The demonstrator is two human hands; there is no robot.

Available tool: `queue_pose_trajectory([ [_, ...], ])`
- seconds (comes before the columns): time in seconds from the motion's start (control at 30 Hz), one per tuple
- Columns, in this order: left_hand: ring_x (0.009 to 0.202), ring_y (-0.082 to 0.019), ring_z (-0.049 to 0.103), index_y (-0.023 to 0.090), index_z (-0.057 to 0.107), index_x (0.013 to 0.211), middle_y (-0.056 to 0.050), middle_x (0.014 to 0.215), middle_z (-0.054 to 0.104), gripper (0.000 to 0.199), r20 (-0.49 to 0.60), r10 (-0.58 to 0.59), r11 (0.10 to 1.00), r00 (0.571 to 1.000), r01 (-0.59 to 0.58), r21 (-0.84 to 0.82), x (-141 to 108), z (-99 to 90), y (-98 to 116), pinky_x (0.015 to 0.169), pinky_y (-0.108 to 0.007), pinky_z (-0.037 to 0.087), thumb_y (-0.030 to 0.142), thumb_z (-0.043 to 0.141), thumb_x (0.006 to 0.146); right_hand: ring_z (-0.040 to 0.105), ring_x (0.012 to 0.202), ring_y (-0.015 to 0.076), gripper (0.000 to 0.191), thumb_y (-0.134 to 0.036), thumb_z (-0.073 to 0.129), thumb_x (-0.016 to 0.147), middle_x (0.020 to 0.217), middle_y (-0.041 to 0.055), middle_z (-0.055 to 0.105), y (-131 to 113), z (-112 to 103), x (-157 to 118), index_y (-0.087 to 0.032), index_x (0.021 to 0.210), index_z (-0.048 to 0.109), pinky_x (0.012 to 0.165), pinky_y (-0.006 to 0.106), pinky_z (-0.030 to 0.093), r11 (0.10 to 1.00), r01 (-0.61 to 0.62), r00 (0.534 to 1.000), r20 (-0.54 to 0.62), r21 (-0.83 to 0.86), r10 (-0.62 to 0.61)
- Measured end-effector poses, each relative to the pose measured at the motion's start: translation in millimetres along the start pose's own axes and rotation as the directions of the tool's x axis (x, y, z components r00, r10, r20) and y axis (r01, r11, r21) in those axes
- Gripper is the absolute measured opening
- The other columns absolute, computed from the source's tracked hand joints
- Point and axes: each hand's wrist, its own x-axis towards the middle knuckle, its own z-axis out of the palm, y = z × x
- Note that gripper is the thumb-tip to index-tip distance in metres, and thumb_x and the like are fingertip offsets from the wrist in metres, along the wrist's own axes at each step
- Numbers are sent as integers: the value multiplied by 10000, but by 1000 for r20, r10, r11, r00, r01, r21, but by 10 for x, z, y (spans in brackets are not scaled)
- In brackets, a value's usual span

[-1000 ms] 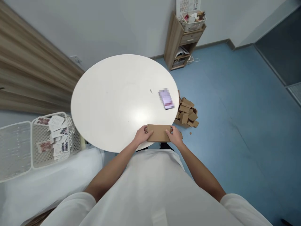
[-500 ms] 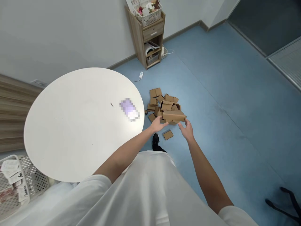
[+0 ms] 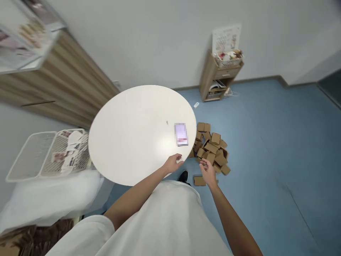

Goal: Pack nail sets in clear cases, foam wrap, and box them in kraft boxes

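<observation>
My left hand (image 3: 173,163) hovers near the right front edge of the round white table (image 3: 133,131), with nothing in it and its fingers apart. To its right, my right hand (image 3: 207,171) is open and bare, in front of the pile of small brown cardboard boxes (image 3: 211,147) on the blue floor. One separate box (image 3: 199,181) lies on the floor below the pile. A blurred-out purple and white object (image 3: 181,134) rests on the table near its right edge.
White perforated baskets (image 3: 64,153) with packets stand left of the table. A small wooden cabinet (image 3: 222,74) is against the back wall, with a white power strip (image 3: 196,105) on the floor nearby. My black shoe (image 3: 183,176) shows between my hands.
The long box held between both hands has been let go onto the pile. The view has turned left, bringing the baskets and a wooden counter into sight.
</observation>
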Motion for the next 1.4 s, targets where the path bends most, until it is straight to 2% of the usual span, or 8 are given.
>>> queue_pose_trajectory([
  [0.17, 1023, -204, 574, 195, 522, 1117, -97, 1109, 605, 403, -243, -26, 991, 970, -7, -133, -491, -591, -293, 831, -327, 471, 388, 547, 764, 622, 790, 211, 412, -480, 510, 740, 964, 106, 648, -625, 749, 34, -195, 1032, 566, 732, 359, 493, 975, 224, 950, 226, -13, -215],
  [0.37, 929, -181, 603, 195, 526, 1101, -88, 1094, 596, 383, -438, -145, 957, 887, 14, -289, -1284, -1239, -1061, 760, -296, 478, 380, 544, 767, 623, 759, 197, 386, -505, 534, 730, 906, 87, 647, -1139, 1840, -293, -198, 960, 581, 738, 357, 498, 958, 281, 864, 419, 62, -280],
  [0.5, 900, -173, 598, 183, 525, 1105, -87, 1085, 595, 383, -508, -244, 927, 826, 44, -372, -1759, -1541, -1587, 729, -281, 476, 367, 533, 770, 624, 758, 190, 414, -522, 555, 708, 893, 81, 655, -1324, 2492, -616, -186, 946, 599, 725, 343, 498, 953, 296, 803, 523, 67, -286],
  [0.63, 901, -176, 590, 176, 525, 1114, -90, 1071, 601, 410, -556, -305, 902, 773, 46, -430, -2109, -1721, -1937, 746, -284, 468, 387, 533, 763, 619, 744, 183, 410, -512, 545, 721, 879, 81, 658, -1457, 2982, -875, -175, 946, 605, 720, 339, 493, 941, 337, 721, 631, 41, -286],
  [0.8, 897, -191, 589, 162, 530, 1118, -105, 1063, 606, 452, -577, -373, 869, 727, 57, -491, -2317, -1886, -2170, 774, -298, 462, 403, 549, 737, 609, 737, 183, 388, -497, 546, 721, 854, 78, 657, -1634, 3383, -993, -180, 934, 611, 698, 332, 486, 917, 398, 632, 723, 6, -279],
  [1.07, 905, -243, 591, 163, 541, 1129, -124, 1137, 584, 592, -504, -458, 849, 732, 193, -492, -2498, -2091, -2316, 754, -320, 446, 492, 604, 641, 595, 698, 165, 347, -458, 555, 714, 820, 56, 644, -1933, 3783, -811, -183, 918, 613, 670, 314, 466, 895, 445, 480, 852, -28, -211],
  [1.27, 905, -237, 595, 163, 535, 1142, -124, 1114, 590, 598, -557, -540, 821, 631, 247, -515, -2663, -2222, -2444, 754, -314, 449, 517, 574, 661, 595, 715, 164, 323, -435, 539, 725, 866, 52, 634, -2013, 4161, -693, -196, 932, 602, 681, 317, 458, 884, 466, 399, 900, -32, -177],
  [1.4, 925, -223, 594, 156, 509, 1169, -119, 1109, 591, 581, -573, -557, 811, 601, 244, -532, -2711, -2378, -2571, 771, -308, 451, 483, 561, 692, 590, 703, 158, 319, -433, 528, 730, 863, 48, 633, -2071, 4418, -696, -197, 931, 604, 673, 314, 462, 876, 482, 339, 927, -26, -159],
])
